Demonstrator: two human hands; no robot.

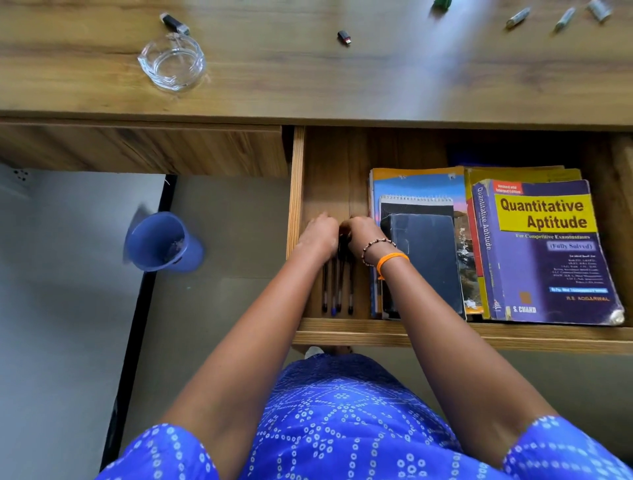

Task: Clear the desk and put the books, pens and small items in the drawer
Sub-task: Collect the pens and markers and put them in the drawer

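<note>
Both hands meet over the pens [337, 287] in the open drawer [376, 330]: the left hand [320, 236] and right hand [359, 236] curl onto the bundle's far ends, seemingly gripping it. Books [541, 246] lie just right of the hands. Beyond them, small items [344, 37] dot the worktop [308, 78].

Bright daylight, blurred edges (fisheye bending).

The upper ends of the pens [337, 291] lie hidden under the left hand [318, 236] and right hand [359, 236] — fingertips unseen. A green object [442, 3] is cut off by the top edge — the blue cup [161, 241] is blurred.
</note>
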